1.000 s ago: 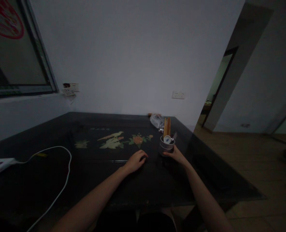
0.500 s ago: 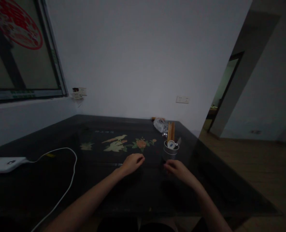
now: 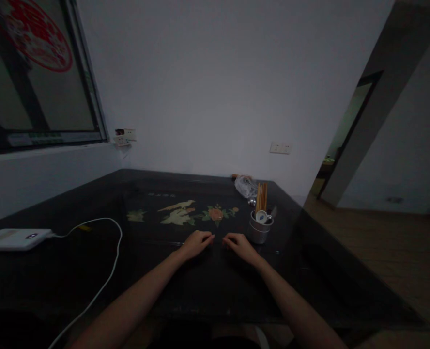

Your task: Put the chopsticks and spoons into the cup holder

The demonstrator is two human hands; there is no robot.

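Observation:
My left hand [image 3: 197, 242] rests on the dark table [image 3: 142, 271] near its middle, fingers curled together and nothing visible in them. Facing it across a small gap is my right hand [image 3: 241, 246], its fingers also drawn in, with no object showing. Just beyond the right hand, to its right, stands a metal utensil holder [image 3: 260, 231]. Wooden chopsticks [image 3: 262, 197] and a white spoon [image 3: 261, 217] stick up out of it. Neither hand touches the holder.
A white power bank [image 3: 15, 239] with a white cable [image 3: 117, 252] lies at the left. Behind the holder are a crumpled clear plastic bag [image 3: 245, 186] and a shiny metal ball-like item [image 3: 252, 202]. A wall with sockets [image 3: 280, 148] bounds the table's far side.
My right hand has moved left, away from the front of the utensil holder and closer to my left hand. The view has shifted slightly; the left hand stays about where it was.

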